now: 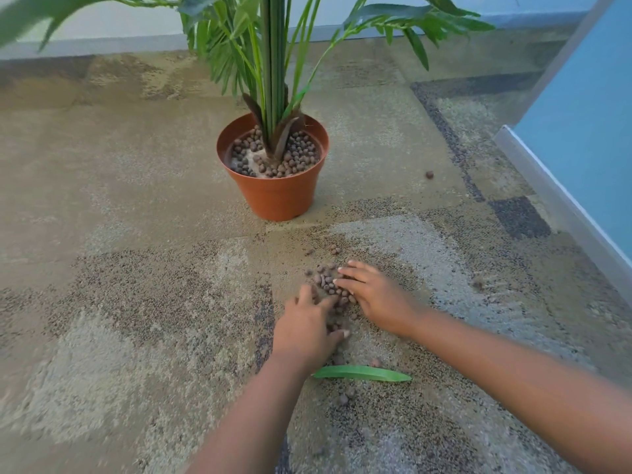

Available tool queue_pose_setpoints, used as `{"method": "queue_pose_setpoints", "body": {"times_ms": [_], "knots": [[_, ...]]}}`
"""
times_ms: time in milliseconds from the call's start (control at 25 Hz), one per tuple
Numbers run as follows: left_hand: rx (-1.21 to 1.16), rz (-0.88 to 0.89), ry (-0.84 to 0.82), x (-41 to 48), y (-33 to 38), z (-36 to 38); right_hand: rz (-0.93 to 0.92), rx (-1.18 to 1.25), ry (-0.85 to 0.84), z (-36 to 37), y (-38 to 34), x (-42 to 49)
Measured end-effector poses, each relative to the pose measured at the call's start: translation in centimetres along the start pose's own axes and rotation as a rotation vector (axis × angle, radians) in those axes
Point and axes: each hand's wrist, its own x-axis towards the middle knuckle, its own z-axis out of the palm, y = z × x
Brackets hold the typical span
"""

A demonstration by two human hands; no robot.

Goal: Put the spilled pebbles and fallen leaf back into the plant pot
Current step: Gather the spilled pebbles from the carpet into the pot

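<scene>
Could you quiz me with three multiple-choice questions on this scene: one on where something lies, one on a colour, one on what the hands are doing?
1. Where does the fallen leaf lie?
A. Inside the pot
B. On the carpet, nearer the camera than both hands
C. Against the blue wall

2. What colour is the plant pot?
A. Terracotta orange
B. White
C. Black

3. What are the left hand and right hand doing?
A. Lifting the pot
B. Holding the leaf
C. Pressed down around the spilled pebbles on the carpet

Answers: 1 B, the leaf lies flat by the left wrist. 2 A, its wall is orange-brown. 3 C, both palms face down beside the pile.
</scene>
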Motion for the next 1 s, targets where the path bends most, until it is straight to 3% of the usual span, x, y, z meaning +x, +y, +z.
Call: {"method": "queue_pose_setpoints", "body": {"times_ms": [400, 560, 720, 800, 1000], "knots": [[-0.150, 0.059, 0.211, -0.7, -0.5, 1.1, -0.249, -0.156, 0.020, 1.6, -1.5, -0.8], [-0.155, 0.046, 0.187, -0.8, -0.5, 0.6, -0.275, -0.223, 0.088, 1.7, -0.8, -1.3], [-0.333, -0.039, 0.185, -0.6, -1.0, 0.0, -0.345, -0.292, 0.012, 1.0, -0.4, 0.2], [-0.544, -0.201, 0.147, -0.8, -1.5, -0.2, -0.331, -0.288, 0.010, 0.9, -0.6, 0.6], [-1.431, -0.565, 0.001, -1.5, -3.0, -1.1, -0.379, -0.229, 0.073, 0.5, -1.0, -0.4]]}}
